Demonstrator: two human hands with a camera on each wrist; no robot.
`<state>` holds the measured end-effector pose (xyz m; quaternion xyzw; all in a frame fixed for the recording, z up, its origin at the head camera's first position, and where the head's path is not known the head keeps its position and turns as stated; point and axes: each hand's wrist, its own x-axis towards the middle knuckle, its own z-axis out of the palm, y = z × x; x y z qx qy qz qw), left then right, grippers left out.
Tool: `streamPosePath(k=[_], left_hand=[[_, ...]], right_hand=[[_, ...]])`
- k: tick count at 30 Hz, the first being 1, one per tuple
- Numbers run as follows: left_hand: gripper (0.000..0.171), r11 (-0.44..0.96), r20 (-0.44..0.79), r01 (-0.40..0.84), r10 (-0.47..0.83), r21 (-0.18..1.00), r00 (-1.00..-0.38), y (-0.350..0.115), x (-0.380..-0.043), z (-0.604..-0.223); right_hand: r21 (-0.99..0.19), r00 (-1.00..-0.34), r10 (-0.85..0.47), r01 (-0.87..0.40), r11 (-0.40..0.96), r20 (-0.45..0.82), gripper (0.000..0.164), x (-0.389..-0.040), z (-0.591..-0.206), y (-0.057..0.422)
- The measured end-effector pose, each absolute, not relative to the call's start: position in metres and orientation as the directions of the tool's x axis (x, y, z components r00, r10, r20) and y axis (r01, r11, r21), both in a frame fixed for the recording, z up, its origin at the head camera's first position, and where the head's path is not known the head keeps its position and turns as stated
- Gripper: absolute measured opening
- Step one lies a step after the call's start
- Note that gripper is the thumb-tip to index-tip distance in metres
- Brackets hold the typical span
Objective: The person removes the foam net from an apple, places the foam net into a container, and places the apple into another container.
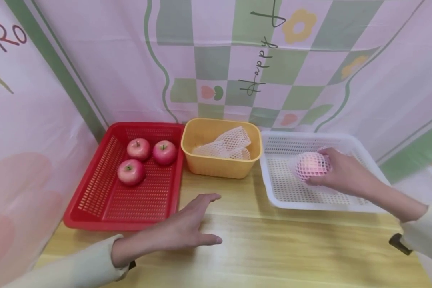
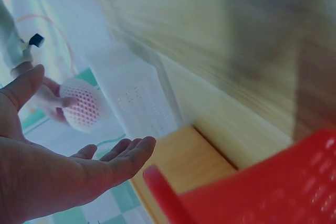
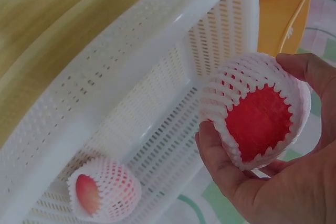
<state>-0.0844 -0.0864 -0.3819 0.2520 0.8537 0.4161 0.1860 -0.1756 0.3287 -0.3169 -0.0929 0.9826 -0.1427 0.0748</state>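
My right hand (image 1: 345,172) grips an apple (image 1: 311,166) wrapped in a white foam net over the white basket (image 1: 309,205). In the right wrist view, thumb and fingers curl round this netted apple (image 3: 257,121), and red skin shows through the net's open end. A second netted apple (image 3: 107,190) lies lower in the basket in that view. Over the table, in front of the yellow bin (image 1: 219,168), my left hand (image 1: 187,228) is held with thumb and fingers spread and nothing between them. The left wrist view shows its palm (image 2: 58,182) beside the red basket's rim.
At the left stands a red basket (image 1: 122,224) with three bare apples (image 1: 131,172) inside. Empty foam nets (image 1: 234,142) lie in the yellow bin between the two baskets. Behind them hangs a checked cloth (image 1: 212,64); the wooden table (image 1: 273,248) runs along the front.
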Motion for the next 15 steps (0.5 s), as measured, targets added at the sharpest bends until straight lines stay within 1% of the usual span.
streamPosePath(k=[6,11,15], left_hand=[[0.093,0.518,-0.122,0.265,0.597,0.813,-0.793,-0.081,-0.084,-0.391],[0.092,0.499,-0.137,0.244,0.610,0.832,-0.781,-0.078,-0.083,-0.399],[0.092,0.495,-0.147,0.232,0.613,0.837,-0.777,-0.075,-0.082,-0.404]], right_hand=[[-0.334,-0.969,-0.234,-0.197,0.922,-0.075,0.107,-0.156,-0.313,0.326],[-0.314,-0.963,-0.270,-0.257,0.914,0.001,0.107,-0.138,-0.312,0.323],[-0.311,-0.959,-0.281,-0.279,0.909,0.038,0.107,-0.121,-0.312,0.320]])
